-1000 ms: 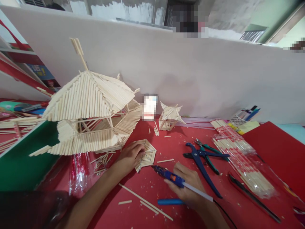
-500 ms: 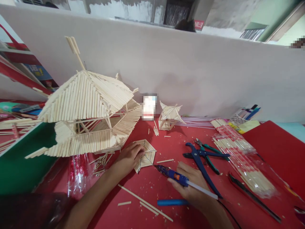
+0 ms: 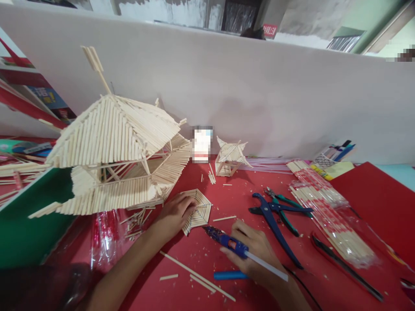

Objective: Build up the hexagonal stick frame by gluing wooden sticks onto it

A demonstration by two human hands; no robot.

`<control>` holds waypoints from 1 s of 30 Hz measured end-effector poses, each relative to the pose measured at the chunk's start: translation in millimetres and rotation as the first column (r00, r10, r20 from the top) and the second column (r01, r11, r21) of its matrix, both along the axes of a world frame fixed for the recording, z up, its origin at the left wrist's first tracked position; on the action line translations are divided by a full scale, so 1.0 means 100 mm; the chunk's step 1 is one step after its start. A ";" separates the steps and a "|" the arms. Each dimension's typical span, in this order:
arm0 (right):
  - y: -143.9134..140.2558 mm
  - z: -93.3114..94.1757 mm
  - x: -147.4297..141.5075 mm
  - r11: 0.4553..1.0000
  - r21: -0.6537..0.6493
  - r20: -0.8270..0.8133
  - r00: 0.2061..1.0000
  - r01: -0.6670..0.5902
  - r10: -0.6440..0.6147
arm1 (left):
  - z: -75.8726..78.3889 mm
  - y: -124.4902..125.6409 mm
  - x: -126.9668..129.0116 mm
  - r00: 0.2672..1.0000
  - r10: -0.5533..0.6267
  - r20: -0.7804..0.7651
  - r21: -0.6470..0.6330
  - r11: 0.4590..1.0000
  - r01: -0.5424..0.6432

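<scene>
My left hand [image 3: 177,214] has its fingers curled over a small many-sided panel [image 3: 202,211] of thin wooden sticks laid in web-like rings, holding it on the red table. In my right hand [image 3: 254,246] is a blue glue gun [image 3: 238,248], with a pale glue stick [image 3: 269,267] jutting from its rear. The dark nozzle points left, close to the panel's lower edge; whether it touches cannot be told. A large pavilion model [image 3: 110,134] made of sticks stands to the left, and a smaller one [image 3: 231,157] sits behind the panel.
Blue cutters [image 3: 269,216] and green-handled pliers [image 3: 285,216] lie to the right, beside bagged sticks [image 3: 330,220] and black tweezers-like tool [image 3: 343,263]. A blue rod [image 3: 230,275] and loose sticks [image 3: 197,274] are in front. A pale partition [image 3: 275,95] rises behind.
My right hand has brought the glue gun left and slightly down, its nozzle shifting along the panel's lower edge. My left hand stays on the panel.
</scene>
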State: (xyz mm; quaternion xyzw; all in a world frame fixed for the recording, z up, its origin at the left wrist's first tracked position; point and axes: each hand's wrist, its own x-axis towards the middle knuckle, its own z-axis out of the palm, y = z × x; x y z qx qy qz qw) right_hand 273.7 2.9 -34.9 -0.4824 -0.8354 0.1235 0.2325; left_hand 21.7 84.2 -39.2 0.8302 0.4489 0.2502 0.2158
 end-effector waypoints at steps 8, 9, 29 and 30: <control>0.01 0.02 0.03 0.998 0.052 0.011 1.000 0.023 -0.024 | -0.01 0.00 0.00 1.000 0.003 0.010 0.000 1.000 -0.003; 0.01 0.02 0.02 0.999 0.051 0.015 1.000 0.016 -0.017 | -0.01 0.00 0.00 1.000 0.004 0.015 -0.004 1.000 -0.004; 0.01 0.04 0.12 0.999 -0.021 0.037 0.998 0.045 -0.044 | 0.00 0.00 -0.01 1.000 0.004 0.007 0.000 1.000 -0.004; 0.01 0.04 0.13 0.999 -0.026 0.037 0.998 0.048 -0.047 | 0.01 0.00 0.00 1.000 0.004 0.008 0.000 1.000 -0.004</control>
